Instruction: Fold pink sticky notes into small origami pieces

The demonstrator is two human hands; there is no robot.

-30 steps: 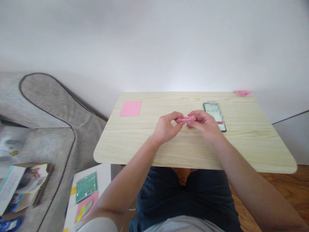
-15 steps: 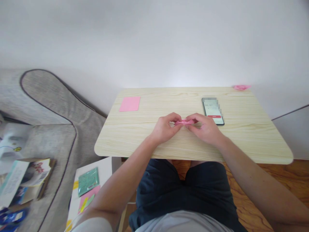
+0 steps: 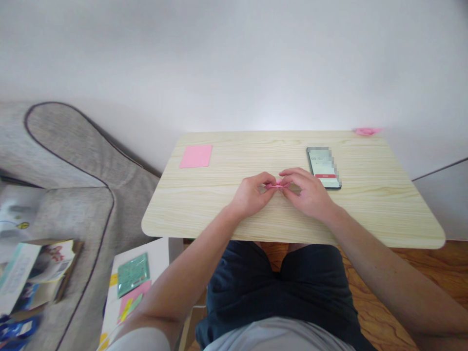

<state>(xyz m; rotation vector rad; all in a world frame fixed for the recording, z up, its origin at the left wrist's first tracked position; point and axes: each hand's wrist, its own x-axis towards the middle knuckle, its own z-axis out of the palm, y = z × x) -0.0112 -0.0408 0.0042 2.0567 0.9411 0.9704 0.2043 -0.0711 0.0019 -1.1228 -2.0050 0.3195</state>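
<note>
A small folded piece of pink paper (image 3: 279, 184) is pinched between my two hands above the front middle of the table. My left hand (image 3: 252, 195) grips its left end between thumb and fingers. From the other side my right hand (image 3: 306, 192) holds the paper with thumb and fingertips, its index finger arched over the top. The fingers cover much of the paper, so its exact folds are hard to see. Just beyond my right hand lies a phone (image 3: 324, 168) with its screen lit.
A flat pink paper square (image 3: 196, 156) lies at the left of the wooden table (image 3: 234, 151). Crumpled-looking pink paper (image 3: 367, 131) sits at the back right edge by the wall. On the left are a grey sofa (image 3: 69, 204) and a white surface with a green packet (image 3: 133, 274).
My right fingers have shifted on the pink paper, the index finger now lifted and reaching further left. The left hand has barely moved.
</note>
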